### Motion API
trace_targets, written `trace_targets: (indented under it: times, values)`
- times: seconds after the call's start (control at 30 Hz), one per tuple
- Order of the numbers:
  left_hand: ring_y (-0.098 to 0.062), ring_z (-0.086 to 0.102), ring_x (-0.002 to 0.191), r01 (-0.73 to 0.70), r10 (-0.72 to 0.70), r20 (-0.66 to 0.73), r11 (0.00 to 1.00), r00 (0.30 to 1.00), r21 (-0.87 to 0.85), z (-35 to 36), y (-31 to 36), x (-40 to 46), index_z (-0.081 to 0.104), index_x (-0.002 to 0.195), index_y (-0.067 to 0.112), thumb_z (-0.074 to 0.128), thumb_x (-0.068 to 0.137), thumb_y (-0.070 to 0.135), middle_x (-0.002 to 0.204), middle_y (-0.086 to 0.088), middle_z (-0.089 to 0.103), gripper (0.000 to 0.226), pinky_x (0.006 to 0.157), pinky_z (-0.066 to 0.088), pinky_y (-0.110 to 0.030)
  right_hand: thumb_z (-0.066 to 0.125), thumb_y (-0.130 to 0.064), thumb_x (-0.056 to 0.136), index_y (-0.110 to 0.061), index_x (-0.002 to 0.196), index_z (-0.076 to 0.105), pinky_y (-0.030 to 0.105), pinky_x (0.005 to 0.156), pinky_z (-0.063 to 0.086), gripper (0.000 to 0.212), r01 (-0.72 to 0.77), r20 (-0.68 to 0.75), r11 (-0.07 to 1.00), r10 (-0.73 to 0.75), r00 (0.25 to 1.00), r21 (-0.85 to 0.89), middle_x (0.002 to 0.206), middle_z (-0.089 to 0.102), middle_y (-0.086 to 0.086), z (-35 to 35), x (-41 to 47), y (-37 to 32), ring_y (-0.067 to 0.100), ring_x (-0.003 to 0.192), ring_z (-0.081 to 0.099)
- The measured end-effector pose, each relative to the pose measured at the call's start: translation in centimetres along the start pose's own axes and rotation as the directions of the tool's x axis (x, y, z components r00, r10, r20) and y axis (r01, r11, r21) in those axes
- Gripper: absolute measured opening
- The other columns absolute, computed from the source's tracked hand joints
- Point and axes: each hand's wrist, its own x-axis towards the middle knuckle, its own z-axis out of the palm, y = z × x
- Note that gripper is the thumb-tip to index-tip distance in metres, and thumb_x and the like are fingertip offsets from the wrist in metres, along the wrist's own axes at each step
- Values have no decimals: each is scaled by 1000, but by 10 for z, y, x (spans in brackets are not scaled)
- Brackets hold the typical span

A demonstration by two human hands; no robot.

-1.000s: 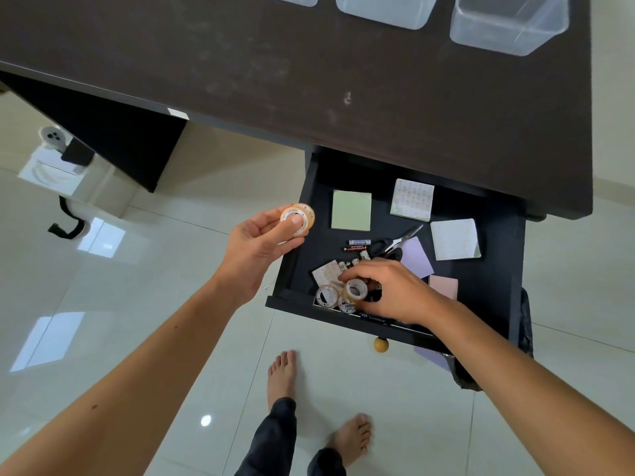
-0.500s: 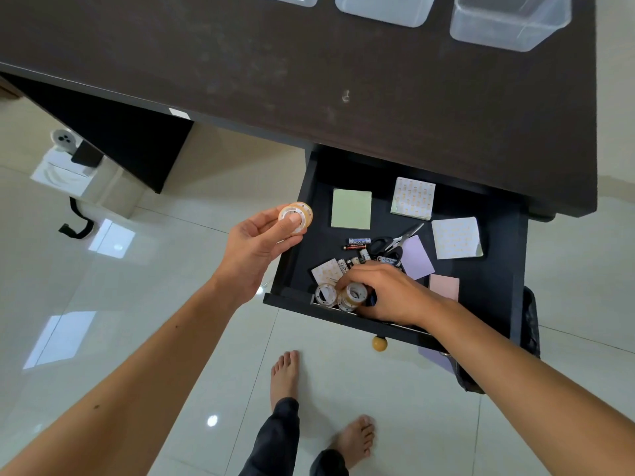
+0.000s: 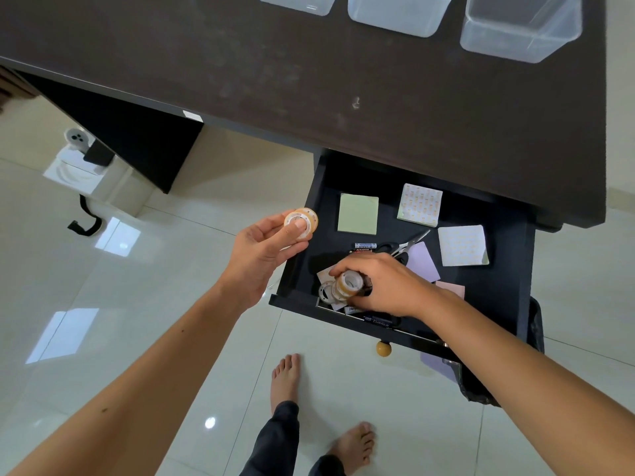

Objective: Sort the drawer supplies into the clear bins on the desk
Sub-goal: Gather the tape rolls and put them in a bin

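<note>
The black drawer [image 3: 508, 269] is pulled open under the dark desk [image 3: 309, 80]. My left hand [image 3: 261, 249] holds a small roll of clear tape [image 3: 301, 218] just left of the drawer. Inside the drawer's front left corner, my right hand [image 3: 388, 286] grips two stacked tape rolls [image 3: 347, 285]; another roll [image 3: 325, 293] lies beside them. Sticky note pads lie around: green [image 3: 358, 214], patterned [image 3: 420, 204], white [image 3: 462, 245], purple [image 3: 422, 261], pink [image 3: 450, 289]. Scissors [image 3: 402, 247] and batteries [image 3: 363, 248] lie mid-drawer. Three clear bins [image 3: 522, 32] line the desk's far edge.
A round wooden knob [image 3: 383, 348] sticks out of the drawer front. A dark bin bag [image 3: 536, 338] hangs at the drawer's right. My bare feet [image 3: 285, 379] stand on the glossy tiled floor. A white power strip [image 3: 77, 156] sits under the desk at left.
My right hand has gathered the tape rolls in the drawer's front corner and now grips two stacked together. My left hand holds its roll almost still.
</note>
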Motion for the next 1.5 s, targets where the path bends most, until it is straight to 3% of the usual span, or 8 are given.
trace_targets:
  times: [0.2,0.5,0.7,0.97,1.1,1.5]
  values:
    - [-30,75,116,5,-5,3,1000,1000,7,-5,1,-3,67,132,1,80,84,26,122,-16,77,54,104,58,-38,84,-13,81,-27,126,69,28,98,51,49,46,82,997,-41,996,-57,122,63,-10,16,16,-5,13,115,63]
    - [-30,75,116,8,-8,-15,1000,1000,6,-16,-2,-8,68,131,1,77,88,23,121,-15,78,49,104,59,-38,87,-23,79,-29,123,72,38,98,55,46,26,96,996,-17,995,-90,123,62,-9,18,21,-3,17,113,65]
    - [-31,75,116,5,-5,-13,1000,1000,1,-17,-2,-8,68,130,0,79,86,25,121,-16,78,52,102,59,-37,88,-25,80,-31,133,70,24,96,47,56,17,110,993,-4,994,-118,125,62,-10,15,26,-5,15,113,63]
    - [-31,75,115,5,-5,-20,1000,1000,-26,-19,-2,-8,69,129,0,79,84,23,120,-16,78,51,100,60,-36,89,-16,75,-24,124,75,32,92,56,51,-41,91,995,48,995,-86,119,63,-7,13,26,-11,17,106,66]
    - [-31,75,115,-3,2,-19,1000,1000,-30,-21,2,-8,69,128,1,79,84,23,119,-15,78,50,99,61,-36,86,-21,75,-29,116,76,33,87,56,43,-70,82,992,78,994,-104,108,57,-11,11,23,-8,14,98,62]
    - [-29,76,115,8,-8,-8,999,1000,-37,-29,-2,-7,69,128,2,79,84,24,120,-14,79,50,101,60,-37,84,-30,79,-29,109,76,30,83,56,32,-46,107,986,64,992,-160,103,54,-14,12,25,-10,13,95,63]
